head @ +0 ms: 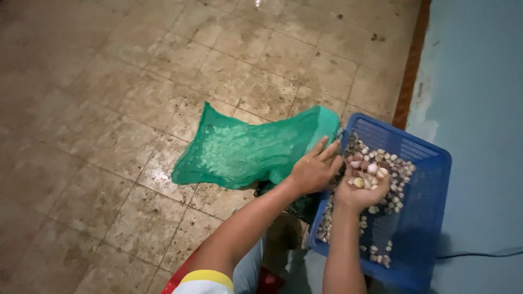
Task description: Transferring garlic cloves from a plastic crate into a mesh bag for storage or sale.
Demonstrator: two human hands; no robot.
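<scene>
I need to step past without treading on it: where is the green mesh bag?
In the head view the green mesh bag lies on the tiled floor, left of the blue basket, its right end under the left hand.

The light is dim and warm, leaving the tiled floor (125, 109) murky brown, darkest at the left and lower edges. A faint glare shows on the tiles at the top centre. Shadows are soft, gathering under the green net bag (239, 149). The whole picture is slightly soft and grainy, with fine detail smeared.
</scene>
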